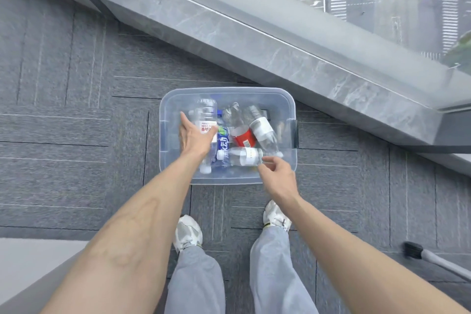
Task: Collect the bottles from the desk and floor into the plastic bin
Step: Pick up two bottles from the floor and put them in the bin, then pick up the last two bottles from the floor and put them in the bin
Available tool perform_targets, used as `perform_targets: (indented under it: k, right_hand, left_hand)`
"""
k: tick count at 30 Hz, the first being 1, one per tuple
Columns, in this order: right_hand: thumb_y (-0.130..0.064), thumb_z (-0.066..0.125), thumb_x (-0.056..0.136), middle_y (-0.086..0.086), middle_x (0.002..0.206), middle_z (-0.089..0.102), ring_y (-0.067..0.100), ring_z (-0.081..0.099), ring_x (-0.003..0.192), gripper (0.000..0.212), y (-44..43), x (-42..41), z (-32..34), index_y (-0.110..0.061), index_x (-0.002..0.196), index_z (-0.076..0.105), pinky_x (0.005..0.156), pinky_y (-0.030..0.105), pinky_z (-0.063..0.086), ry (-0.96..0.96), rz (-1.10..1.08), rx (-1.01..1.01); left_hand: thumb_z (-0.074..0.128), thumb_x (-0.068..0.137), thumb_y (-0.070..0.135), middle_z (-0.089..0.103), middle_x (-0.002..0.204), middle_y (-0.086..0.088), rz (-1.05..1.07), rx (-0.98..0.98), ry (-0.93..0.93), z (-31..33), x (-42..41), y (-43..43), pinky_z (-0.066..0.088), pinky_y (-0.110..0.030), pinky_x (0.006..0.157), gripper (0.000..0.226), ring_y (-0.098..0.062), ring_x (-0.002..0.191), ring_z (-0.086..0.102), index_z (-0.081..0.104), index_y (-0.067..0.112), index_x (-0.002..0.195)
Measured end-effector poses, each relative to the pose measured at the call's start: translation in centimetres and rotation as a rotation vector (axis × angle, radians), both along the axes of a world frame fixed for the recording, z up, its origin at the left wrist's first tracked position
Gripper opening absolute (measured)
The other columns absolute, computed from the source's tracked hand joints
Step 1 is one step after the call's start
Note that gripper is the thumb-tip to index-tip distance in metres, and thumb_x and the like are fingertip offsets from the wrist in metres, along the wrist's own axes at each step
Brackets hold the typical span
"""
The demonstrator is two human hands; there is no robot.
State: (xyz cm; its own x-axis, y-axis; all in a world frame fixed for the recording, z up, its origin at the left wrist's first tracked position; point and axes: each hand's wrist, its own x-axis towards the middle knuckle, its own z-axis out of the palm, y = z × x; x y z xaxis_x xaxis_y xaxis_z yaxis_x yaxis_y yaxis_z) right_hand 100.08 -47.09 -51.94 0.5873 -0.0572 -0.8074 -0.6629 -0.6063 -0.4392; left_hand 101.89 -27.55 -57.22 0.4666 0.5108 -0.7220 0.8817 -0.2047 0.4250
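We are seeing ribbed grey carpet (76, 115) lying under a clear rounded plastic bin (290, 99) of crinkled bottles (240, 135). Our left hand (195, 136) is spreading flat over a tall white-labelled bottle (206, 109); our right hand (276, 173) is hovering loosely curled, holding nothing, beside the marbled sill (254, 41).

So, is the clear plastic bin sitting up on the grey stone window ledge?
No, the clear plastic bin sits on the grey carpet, below the ledge.

"水动力" on blue-labelled bottle (222, 146)
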Motion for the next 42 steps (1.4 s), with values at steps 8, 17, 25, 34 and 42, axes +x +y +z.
perform_targets:
  k: [8,17,25,34,42]
  right_hand:
    - [-0.007,0.051,0.089,-0.002,0.112,0.067,0.014,0.062,0.100,0.036,-0.7,-0.4,6.4,-0.019,0.122,0.061,0.084,0.027,0.045,0.032,-0.013,0.068]
    - [-0.013,0.057,0.092,0.001,0.096,0.068,0.013,0.059,0.085,0.013,0.1,1.9,22.8,-0.010,0.100,0.067,0.065,0.017,0.042,-0.070,-0.166,0.164]
    - [-0.015,0.062,0.089,0.000,0.102,0.069,0.012,0.066,0.091,0.014,-2.3,2.4,37.4,-0.017,0.103,0.066,0.077,0.019,0.051,-0.242,-0.302,0.281]
    - [-0.030,0.060,0.088,0.000,0.094,0.073,0.020,0.068,0.098,0.014,-5.0,-3.5,47.1,-0.020,0.093,0.068,0.090,0.039,0.051,-0.410,-0.517,0.314]
    - [-0.029,0.060,0.094,0.000,0.103,0.073,0.014,0.068,0.099,0.017,-9.0,-12.8,50.9,-0.019,0.107,0.065,0.089,0.031,0.051,-0.610,-0.818,0.228]
  left_hand:
    - [0.034,0.103,0.031,0.040,0.149,-0.005,-0.031,-0.078,0.101,9.4,-3.6,-1.9,0.034,-0.042,0.107,0.045,-0.026,0.131,0.044,0.034,0.013,0.145]
    - [0.034,0.102,0.028,0.065,0.117,0.003,0.166,-0.268,-0.089,27.4,-3.4,-5.6,0.045,-0.045,0.101,0.019,-0.017,0.106,0.060,0.052,0.026,0.105]
    - [0.038,0.100,0.026,0.063,0.106,0.000,0.230,-0.334,-0.271,41.9,-1.9,-8.1,0.045,-0.034,0.081,0.018,-0.016,0.091,0.057,0.053,0.018,0.105]
    - [0.040,0.099,0.028,0.065,0.106,0.000,0.045,-0.384,-0.349,51.0,-5.1,-9.1,0.046,-0.037,0.078,0.018,-0.017,0.088,0.058,0.053,0.018,0.106]
    - [0.038,0.099,0.028,0.063,0.112,-0.004,-0.383,-0.472,-0.318,54.5,-7.6,-13.1,0.047,-0.040,0.089,0.019,-0.022,0.100,0.058,0.052,0.015,0.105]
